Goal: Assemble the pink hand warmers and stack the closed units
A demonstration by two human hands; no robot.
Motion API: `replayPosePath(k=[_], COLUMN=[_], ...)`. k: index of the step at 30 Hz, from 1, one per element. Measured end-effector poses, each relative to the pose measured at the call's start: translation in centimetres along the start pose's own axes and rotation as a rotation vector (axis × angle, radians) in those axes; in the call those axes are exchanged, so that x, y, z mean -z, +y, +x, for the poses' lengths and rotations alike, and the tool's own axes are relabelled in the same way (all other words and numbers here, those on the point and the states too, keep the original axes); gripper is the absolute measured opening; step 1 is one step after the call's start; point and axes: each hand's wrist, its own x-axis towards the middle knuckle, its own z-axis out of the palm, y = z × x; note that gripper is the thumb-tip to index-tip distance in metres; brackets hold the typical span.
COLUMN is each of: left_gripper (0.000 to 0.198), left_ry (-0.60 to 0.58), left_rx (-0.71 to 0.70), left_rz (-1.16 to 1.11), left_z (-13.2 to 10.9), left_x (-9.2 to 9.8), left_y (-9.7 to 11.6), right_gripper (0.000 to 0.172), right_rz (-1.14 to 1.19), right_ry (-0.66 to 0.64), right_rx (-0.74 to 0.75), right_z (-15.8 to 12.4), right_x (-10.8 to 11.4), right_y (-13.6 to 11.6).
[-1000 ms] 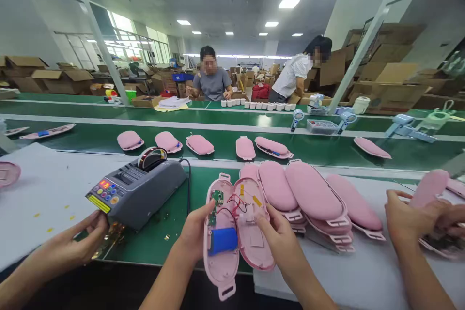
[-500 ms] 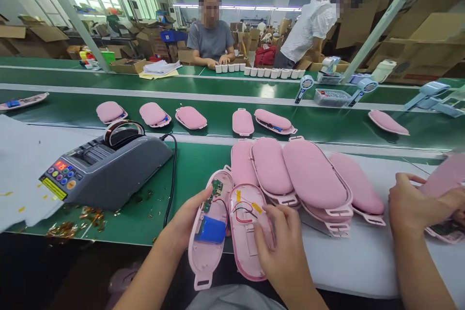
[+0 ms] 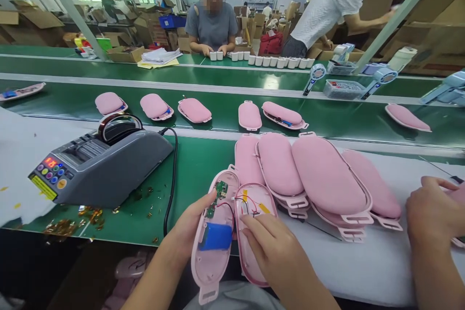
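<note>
My left hand (image 3: 194, 220) is closed around the left edge of a pink shell half (image 3: 208, 264), tilted toward me. Inside it are a green circuit board (image 3: 221, 190) and a blue battery pack (image 3: 217, 236). Beside it lies the matching pink shell half (image 3: 249, 254), inner side up, with strips of yellow tape. Thin red and black wires (image 3: 248, 198) run across into this half. My right hand (image 3: 278, 247) is over it, thumb and fingers pinched at the wires; the fingertips partly hide what they grip.
Pink padded shells (image 3: 327, 174) are stacked just beyond my right hand. A grey tape dispenser (image 3: 105, 169) with a black cable stands left, tape scraps (image 3: 61, 227) before it. More shells (image 3: 195, 110) lie on the green belt. A co-worker's hand (image 3: 434, 208) is at right; two people are opposite.
My right hand has gone from spread fingers over the right shell half to a pinch at the wires. My left hand keeps its hold. The view has shifted slightly; the co-worker's hand at right has moved.
</note>
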Motion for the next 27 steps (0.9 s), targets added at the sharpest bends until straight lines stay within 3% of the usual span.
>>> replayPosePath(k=[7,13,16,20,23,27], left_gripper=[0.044,0.023,0.024,0.024,0.027,0.034], left_ry=[0.015,-0.112,-0.14,-0.17,-0.231,-0.276], left_rx=[-0.013,-0.086,-0.115,-0.125,-0.118,-0.113], left_rz=[0.004,-0.11,-0.12,-0.084,-0.07,-0.052], left_z=[0.1,0.5,0.9,1.1,1.1,1.2], left_x=[0.2,0.4,0.7,0.9,1.1,1.4], left_y=[-0.1,-0.6,-0.7,-0.5,-0.4,-0.5], right_gripper=[0.029,0.033,0.023,0.014,0.01,0.016], right_rz=[-0.21,-0.239,-0.115,0.335,0.602,0.616], right_ry=[0.006,0.0,-0.187,-0.544,-0.589,-0.622], right_rx=[-0.03,-0.005,-0.222,-0.608,-0.729,-0.74], right_z=[1.1,3.4,4.8,6.2,6.5,6.5], right_x=[0.9,-0.1,-0.3,1.0,1.9,2.1], right_y=[0.1,-1.6,-2.4,-2.0,-1.1,-0.4])
